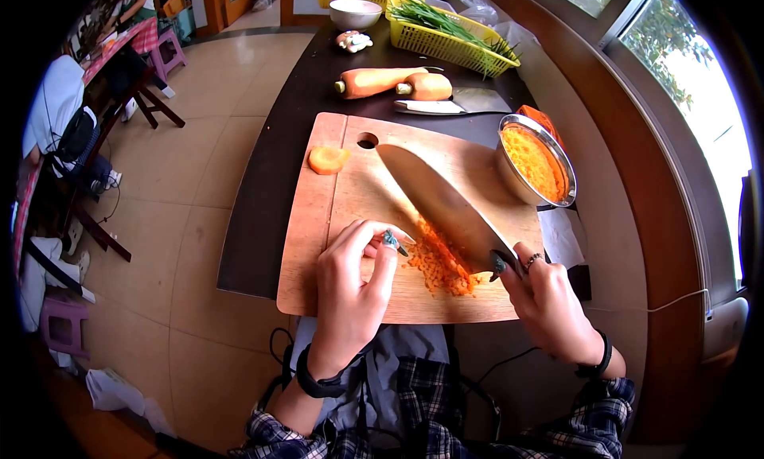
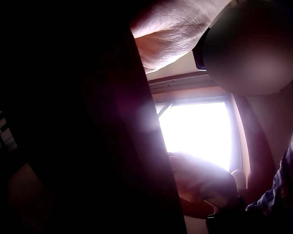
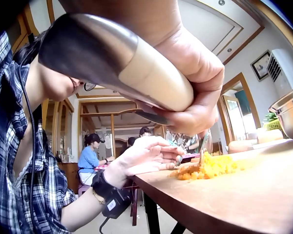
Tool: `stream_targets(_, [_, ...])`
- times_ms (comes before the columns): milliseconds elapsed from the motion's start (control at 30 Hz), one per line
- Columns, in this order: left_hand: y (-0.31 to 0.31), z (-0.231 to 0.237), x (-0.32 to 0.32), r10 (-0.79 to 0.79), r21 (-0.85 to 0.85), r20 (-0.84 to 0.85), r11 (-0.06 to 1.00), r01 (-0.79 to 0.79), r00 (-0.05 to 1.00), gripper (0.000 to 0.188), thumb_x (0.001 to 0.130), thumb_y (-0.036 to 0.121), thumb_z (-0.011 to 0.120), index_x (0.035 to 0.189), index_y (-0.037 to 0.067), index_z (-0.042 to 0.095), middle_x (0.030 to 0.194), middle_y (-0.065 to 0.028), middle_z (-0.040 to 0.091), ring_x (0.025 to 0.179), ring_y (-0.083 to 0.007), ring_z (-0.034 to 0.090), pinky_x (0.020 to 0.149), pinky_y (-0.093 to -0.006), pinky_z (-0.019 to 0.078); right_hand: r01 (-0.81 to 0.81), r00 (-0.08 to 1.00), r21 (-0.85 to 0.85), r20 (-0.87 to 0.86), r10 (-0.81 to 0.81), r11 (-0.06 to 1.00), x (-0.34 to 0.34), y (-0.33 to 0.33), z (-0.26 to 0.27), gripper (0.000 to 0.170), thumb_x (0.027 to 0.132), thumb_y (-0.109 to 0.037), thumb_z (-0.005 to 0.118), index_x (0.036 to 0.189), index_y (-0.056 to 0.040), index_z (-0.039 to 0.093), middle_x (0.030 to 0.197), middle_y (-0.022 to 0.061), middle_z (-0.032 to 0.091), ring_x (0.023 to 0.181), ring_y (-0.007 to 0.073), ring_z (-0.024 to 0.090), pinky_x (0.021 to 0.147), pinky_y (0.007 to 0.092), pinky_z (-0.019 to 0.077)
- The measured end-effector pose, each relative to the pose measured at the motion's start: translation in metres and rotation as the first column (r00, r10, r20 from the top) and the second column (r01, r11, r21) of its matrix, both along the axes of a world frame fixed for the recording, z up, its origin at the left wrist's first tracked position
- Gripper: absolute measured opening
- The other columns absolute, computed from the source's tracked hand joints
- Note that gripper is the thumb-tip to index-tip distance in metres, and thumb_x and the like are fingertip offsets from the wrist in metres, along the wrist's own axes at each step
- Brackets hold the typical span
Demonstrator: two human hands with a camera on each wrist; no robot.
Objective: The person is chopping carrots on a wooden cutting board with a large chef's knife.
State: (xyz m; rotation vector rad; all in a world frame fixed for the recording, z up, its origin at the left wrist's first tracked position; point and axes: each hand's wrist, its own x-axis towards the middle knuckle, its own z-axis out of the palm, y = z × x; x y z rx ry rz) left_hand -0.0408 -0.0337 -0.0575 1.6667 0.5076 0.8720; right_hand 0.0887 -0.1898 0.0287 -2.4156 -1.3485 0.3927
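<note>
Wooden board (image 1: pixel 358 190), partly behind knife (image 1: pixel 450 208)

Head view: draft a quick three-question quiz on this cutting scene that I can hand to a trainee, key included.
1. Multiple choice: what does the right hand hold?
A) a yellow plastic basket
B) a large knife with a broad metal blade
C) a white round bowl

2. True or false: a thick orange slice lies on the flat rectangular wooden board.

3. Fill in the missing word: the shiny round metal bowl, filled with fine orange bits, is at the board's ____ side.

Key: 1 B; 2 true; 3 right.
</note>
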Motion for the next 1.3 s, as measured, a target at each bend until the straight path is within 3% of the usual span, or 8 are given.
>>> stream_targets(100, [0.000,0.001,-0.001,0.010,-0.009,-0.010,1.000,-0.010,1.000,0.014,0.089,0.003,0.046,0.089,-0.005,0.058,0.082,-0.0087,0.060,0.079,-0.0137,0.059,0.073,-0.0257,0.0449,-0.012,0.999,0.111,0.039,0.008,0.994,-0.001,-0.001,-0.004,0.015,0.090,-0.008,0.052,0.084,0.0027,0.044,0.051,0.0211,0.047,0.050,0.0409,0.052,0.044,0.0425,0.0388])
stream_targets(333, [-0.001,0.000,0.000,0.014,0.005,-0.007,1.000,-0.014,1.000,0.015,0.089,0.004,0.046,0.089,-0.005,0.058,0.083,-0.0092,0.062,0.078,-0.0140,0.060,0.073,-0.0261,0.0455,-0.012,1.000,0.125,-0.013,0.013,0.992,-0.001,-0.002,-0.009,0.014,0.090,-0.008,0.051,0.084,0.0030,0.044,0.053,0.0213,0.048,0.052,0.0411,0.053,0.046,0.0434,0.0398])
stream_targets(367, [-0.001,0.000,0.000,0.013,0.006,-0.007,1.000,-0.013,1.000,0.015,0.089,0.004,0.046,0.089,-0.005,0.058,0.083,-0.0092,0.062,0.078,-0.0140,0.060,0.073,-0.0261,0.0455,-0.046,0.999,0.057,0.011,0.045,0.997,0.002,-0.002,-0.007,0.015,0.090,-0.009,0.052,0.084,0.0031,0.044,0.053,0.0215,0.048,0.051,0.0411,0.053,0.046,0.0431,0.0396])
stream_targets(467, [0.000,-0.001,0.000,0.018,0.004,-0.009,1.000,-0.018,1.000,0.015,0.089,0.004,0.046,0.088,-0.005,0.058,0.083,-0.0090,0.062,0.079,-0.0140,0.060,0.073,-0.0261,0.0455,0.025,0.999,0.048,-0.047,-0.023,0.999,-0.001,-0.002,0.004,0.016,0.090,-0.009,0.051,0.083,0.0028,0.044,0.052,0.0216,0.047,0.050,0.0406,0.052,0.046,0.0427,0.0390])
stream_targets(500, [0.000,-0.001,0.000,0.017,0.007,-0.009,1.000,-0.017,1.000,0.015,0.089,0.004,0.046,0.088,-0.005,0.057,0.083,-0.0090,0.062,0.079,-0.0139,0.060,0.073,-0.0261,0.0455,0.003,1.000,0.069,0.015,-0.004,0.998,0.000,-0.005,0.000,0.016,0.091,-0.010,0.051,0.084,0.0032,0.045,0.052,0.0217,0.048,0.050,0.0406,0.052,0.045,0.0424,0.0386])
stream_targets(600, [-0.001,-0.003,0.001,0.012,-0.004,-0.006,1.000,-0.012,1.000,0.015,0.089,0.005,0.046,0.088,-0.005,0.057,0.083,-0.0088,0.062,0.079,-0.0139,0.060,0.074,-0.0262,0.0454,-0.012,0.999,0.015,-0.034,0.013,1.000,0.003,-0.002,-0.003,0.015,0.091,-0.010,0.051,0.086,0.0035,0.046,0.053,0.0216,0.048,0.050,0.0403,0.053,0.045,0.0423,0.0387])
stream_targets(1100, [0.000,-0.001,0.001,0.017,-0.001,-0.013,1.000,-0.017,1.000,0.016,0.089,0.005,0.046,0.088,-0.005,0.058,0.083,-0.0088,0.062,0.079,-0.0146,0.060,0.074,-0.0266,0.0457,-0.046,0.998,0.042,0.032,0.045,0.998,0.003,-0.005,0.000,0.013,0.089,-0.007,0.053,0.085,0.0037,0.046,0.052,0.0200,0.047,0.049,0.0391,0.052,0.044,0.0410,0.0386])
stream_targets(1300, [-0.001,0.000,0.000,0.014,0.007,-0.022,1.000,-0.014,1.000,0.015,0.090,0.006,0.047,0.089,-0.005,0.058,0.084,-0.0091,0.062,0.079,-0.0148,0.060,0.074,-0.0270,0.0461,0.063,0.998,0.116,-0.029,-0.060,0.991,-0.001,-0.014,0.009,0.013,0.087,-0.004,0.054,0.081,0.0034,0.046,0.053,0.0199,0.047,0.049,0.0397,0.052,0.044,0.0400,0.0388])
